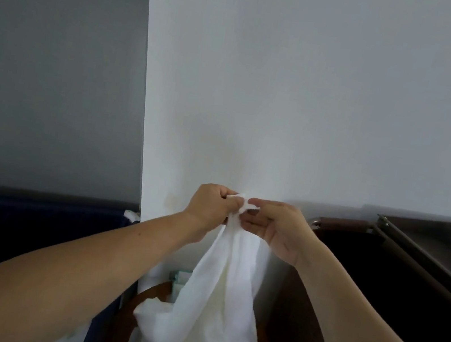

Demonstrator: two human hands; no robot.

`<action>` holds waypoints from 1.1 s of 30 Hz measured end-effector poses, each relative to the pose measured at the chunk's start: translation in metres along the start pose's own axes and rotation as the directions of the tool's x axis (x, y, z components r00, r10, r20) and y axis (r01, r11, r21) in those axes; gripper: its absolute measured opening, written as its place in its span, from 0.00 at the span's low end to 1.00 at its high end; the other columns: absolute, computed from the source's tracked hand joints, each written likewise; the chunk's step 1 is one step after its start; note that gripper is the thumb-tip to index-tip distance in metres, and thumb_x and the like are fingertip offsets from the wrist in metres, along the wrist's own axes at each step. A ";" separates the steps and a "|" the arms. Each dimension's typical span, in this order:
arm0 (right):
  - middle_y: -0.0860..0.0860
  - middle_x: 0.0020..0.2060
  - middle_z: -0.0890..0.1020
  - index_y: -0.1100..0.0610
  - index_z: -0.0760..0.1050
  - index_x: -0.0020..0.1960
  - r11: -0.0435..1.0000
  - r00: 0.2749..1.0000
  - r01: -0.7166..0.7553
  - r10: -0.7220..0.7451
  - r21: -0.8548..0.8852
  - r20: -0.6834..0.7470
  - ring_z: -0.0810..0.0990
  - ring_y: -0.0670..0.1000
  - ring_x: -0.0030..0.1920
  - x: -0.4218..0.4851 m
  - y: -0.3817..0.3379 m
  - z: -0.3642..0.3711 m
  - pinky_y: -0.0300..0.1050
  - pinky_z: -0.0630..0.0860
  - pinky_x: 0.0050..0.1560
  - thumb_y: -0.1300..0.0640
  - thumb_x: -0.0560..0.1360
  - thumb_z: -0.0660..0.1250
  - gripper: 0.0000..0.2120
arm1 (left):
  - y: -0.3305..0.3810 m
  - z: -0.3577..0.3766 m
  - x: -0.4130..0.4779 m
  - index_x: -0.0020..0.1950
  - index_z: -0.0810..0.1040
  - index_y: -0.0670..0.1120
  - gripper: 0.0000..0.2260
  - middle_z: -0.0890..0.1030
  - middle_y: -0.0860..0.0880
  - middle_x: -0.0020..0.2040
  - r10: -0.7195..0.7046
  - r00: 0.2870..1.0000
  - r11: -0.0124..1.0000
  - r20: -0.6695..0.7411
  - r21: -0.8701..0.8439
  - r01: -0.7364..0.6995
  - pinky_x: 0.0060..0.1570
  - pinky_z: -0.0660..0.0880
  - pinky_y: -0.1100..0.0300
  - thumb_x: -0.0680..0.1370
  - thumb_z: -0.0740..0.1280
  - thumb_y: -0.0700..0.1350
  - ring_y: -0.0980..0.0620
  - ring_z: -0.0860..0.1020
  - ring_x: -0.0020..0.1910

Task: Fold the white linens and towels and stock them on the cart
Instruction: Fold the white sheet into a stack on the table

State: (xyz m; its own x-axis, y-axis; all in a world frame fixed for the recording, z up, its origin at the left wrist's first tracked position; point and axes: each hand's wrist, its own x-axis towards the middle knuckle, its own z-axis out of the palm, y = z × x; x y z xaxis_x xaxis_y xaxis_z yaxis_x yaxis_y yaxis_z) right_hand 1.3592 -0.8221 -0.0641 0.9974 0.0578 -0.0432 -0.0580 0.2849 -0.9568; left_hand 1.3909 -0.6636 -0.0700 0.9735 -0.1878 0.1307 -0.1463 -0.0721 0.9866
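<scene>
At far left I see a dark blue fabric bin (29,227). The left hand (210,210) curls its fingers (232,200) round the top edge of a thin, crumpled white linen sheet (209,311). The right hand (280,230) pinches that same edge just beside it. The sheet hangs between both forearms, before the white wall (320,97). A dark cart with a brown padded handle (341,222) stands at right.

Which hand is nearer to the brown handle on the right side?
Right. The right hand pinches the linen just left of the handle; the left hand holds the linen further left, beyond the right hand.
</scene>
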 end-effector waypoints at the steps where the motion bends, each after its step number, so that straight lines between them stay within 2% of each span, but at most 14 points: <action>1: 0.65 0.42 0.84 0.70 0.76 0.55 1.000 1.000 0.012 -0.013 0.025 0.028 0.84 0.60 0.44 -0.001 0.003 -0.002 0.52 0.83 0.51 0.75 0.76 0.59 0.11 | -0.002 -0.003 -0.001 0.54 0.82 0.34 0.08 0.83 0.35 0.51 -0.027 1.000 0.998 0.012 -0.052 0.028 0.53 0.80 0.45 0.78 0.69 0.37 0.43 0.81 0.44; 2: 0.65 0.43 0.84 0.69 0.74 0.57 0.999 0.999 0.033 -0.033 0.016 0.041 0.84 0.61 0.45 -0.001 0.006 -0.004 0.51 0.83 0.51 0.77 0.75 0.59 0.13 | -0.005 -0.006 -0.002 0.55 0.81 0.34 0.08 0.83 0.35 0.52 -0.055 0.997 0.992 0.045 -0.111 0.060 0.55 0.79 0.46 0.78 0.68 0.36 0.43 0.81 0.45; 4: 0.62 0.39 0.84 0.68 0.75 0.57 0.988 0.994 0.108 -0.109 -0.107 -0.004 0.85 0.59 0.41 0.001 0.013 -0.005 0.47 0.84 0.46 0.76 0.74 0.65 0.13 | -0.011 -0.010 -0.006 0.57 0.81 0.34 0.09 0.83 0.36 0.53 -0.090 0.988 0.972 0.125 -0.207 0.115 0.56 0.80 0.48 0.78 0.67 0.35 0.41 0.82 0.48; 7: 0.60 0.34 0.84 0.65 0.79 0.49 0.928 0.972 0.177 -0.217 -0.329 -0.092 0.84 0.55 0.34 0.006 0.021 -0.002 0.43 0.81 0.37 0.67 0.73 0.73 0.06 | -0.021 -0.010 -0.012 0.57 0.82 0.35 0.10 0.84 0.38 0.52 -0.070 0.983 0.967 0.168 -0.233 0.108 0.55 0.80 0.51 0.79 0.67 0.38 0.40 0.83 0.52; 9: 0.60 0.33 0.84 0.63 0.81 0.44 0.904 0.962 0.194 -0.251 -0.382 -0.105 0.84 0.55 0.33 0.009 0.023 0.001 0.43 0.80 0.35 0.62 0.74 0.74 0.04 | -0.024 -0.009 -0.015 0.57 0.82 0.37 0.10 0.85 0.39 0.52 -0.043 0.988 0.967 0.148 -0.244 0.078 0.55 0.80 0.52 0.80 0.67 0.40 0.40 0.83 0.53; 13: 0.57 0.31 0.84 0.62 0.81 0.44 0.938 0.956 0.197 -0.248 -0.285 -0.155 0.84 0.54 0.32 0.014 0.025 0.004 0.43 0.81 0.35 0.58 0.77 0.72 0.07 | -0.026 -0.009 -0.019 0.56 0.84 0.39 0.09 0.85 0.40 0.52 0.014 0.992 0.949 0.127 -0.314 0.027 0.54 0.81 0.52 0.80 0.66 0.41 0.41 0.83 0.53; 19: 0.55 0.29 0.83 0.61 0.82 0.42 0.944 0.948 0.181 -0.242 -0.276 -0.206 0.81 0.52 0.30 0.017 0.029 0.012 0.44 0.79 0.36 0.55 0.76 0.72 0.09 | -0.026 -0.004 -0.023 0.53 0.84 0.41 0.08 0.85 0.40 0.48 0.046 0.997 0.966 0.062 -0.258 -0.029 0.52 0.81 0.52 0.81 0.66 0.41 0.40 0.83 0.50; 23: 0.55 0.30 0.83 0.62 0.82 0.43 0.946 0.944 0.174 -0.239 -0.273 -0.227 0.82 0.52 0.29 0.017 0.029 0.012 0.43 0.79 0.36 0.55 0.76 0.73 0.09 | -0.024 -0.003 -0.021 0.50 0.86 0.43 0.09 0.85 0.40 0.47 0.082 0.996 0.982 0.032 -0.172 -0.075 0.55 0.80 0.44 0.81 0.66 0.41 0.37 0.82 0.50; 25: 0.55 0.31 0.84 0.62 0.82 0.43 0.951 0.945 0.172 -0.234 -0.258 -0.231 0.82 0.53 0.30 0.016 0.030 0.012 0.43 0.80 0.36 0.55 0.75 0.73 0.10 | -0.024 -0.001 -0.021 0.51 0.86 0.44 0.07 0.86 0.42 0.47 0.109 0.993 0.986 0.045 -0.134 -0.102 0.55 0.80 0.46 0.80 0.67 0.42 0.40 0.83 0.50; 29: 0.57 0.35 0.85 0.63 0.82 0.43 0.962 0.943 0.170 -0.222 -0.213 -0.247 0.85 0.57 0.34 0.015 0.030 0.011 0.48 0.82 0.39 0.54 0.75 0.74 0.11 | -0.023 0.002 -0.025 0.51 0.86 0.47 0.07 0.86 0.47 0.47 0.167 0.981 0.982 0.098 -0.102 -0.157 0.49 0.80 0.61 0.76 0.73 0.47 0.48 0.85 0.49; 31: 0.58 0.35 0.85 0.63 0.82 0.43 0.964 0.946 0.167 -0.216 -0.208 -0.240 0.85 0.57 0.35 0.015 0.030 0.011 0.49 0.83 0.40 0.55 0.75 0.74 0.10 | -0.024 0.003 -0.024 0.48 0.86 0.49 0.06 0.86 0.48 0.45 0.184 0.981 0.982 0.055 -0.049 -0.182 0.48 0.81 0.59 0.75 0.73 0.49 0.48 0.85 0.47; 33: 0.57 0.34 0.85 0.62 0.82 0.43 0.964 0.949 0.175 -0.220 -0.202 -0.227 0.85 0.55 0.35 0.013 0.030 0.011 0.45 0.82 0.38 0.55 0.74 0.74 0.10 | -0.025 0.005 -0.022 0.45 0.86 0.50 0.05 0.86 0.49 0.43 0.199 0.980 0.980 -0.005 0.024 -0.199 0.45 0.81 0.57 0.77 0.72 0.50 0.49 0.84 0.44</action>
State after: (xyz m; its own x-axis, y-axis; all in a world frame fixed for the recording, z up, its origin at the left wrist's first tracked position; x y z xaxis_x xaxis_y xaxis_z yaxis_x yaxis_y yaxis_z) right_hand 1.3703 -0.8024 -0.0900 0.9689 -0.2248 0.1038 0.1270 0.0915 -0.9877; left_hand 1.3722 -0.6621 -0.0982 0.9256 -0.1935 0.3253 -0.3415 -0.0565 0.9382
